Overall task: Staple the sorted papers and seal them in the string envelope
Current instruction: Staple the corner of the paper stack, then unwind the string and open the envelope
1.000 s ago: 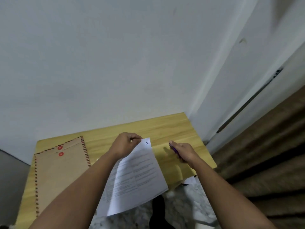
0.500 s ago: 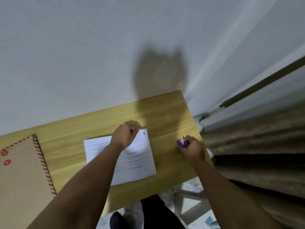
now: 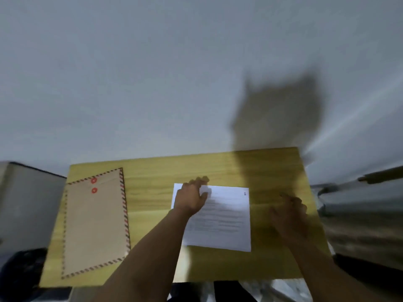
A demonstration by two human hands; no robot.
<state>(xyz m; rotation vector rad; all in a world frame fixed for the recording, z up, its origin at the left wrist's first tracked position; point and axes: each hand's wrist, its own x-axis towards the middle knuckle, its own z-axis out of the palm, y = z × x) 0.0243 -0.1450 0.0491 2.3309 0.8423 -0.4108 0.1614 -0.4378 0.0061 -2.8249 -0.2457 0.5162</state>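
White printed papers [image 3: 222, 223] lie flat on the wooden table [image 3: 152, 192], right of centre. My left hand [image 3: 192, 197] rests on their upper left corner, fingers stretched over the top edge. My right hand [image 3: 290, 214] hovers over the table just right of the papers; it is blurred by motion, and I cannot tell what it holds. No stapler shows. A brown string envelope [image 3: 96, 223] with a striped border and two red buttons lies flat at the table's left end.
A pale wall rises behind the table and carries a large dark shadow. A grey box [image 3: 28, 203] stands left of the table. A dark floor and a rail [image 3: 379, 177] lie to the right.
The view has swung left, bringing the whole envelope into sight. My left hand's fingers have straightened on the papers. The purple stapler seen at my right hand is no longer visible.
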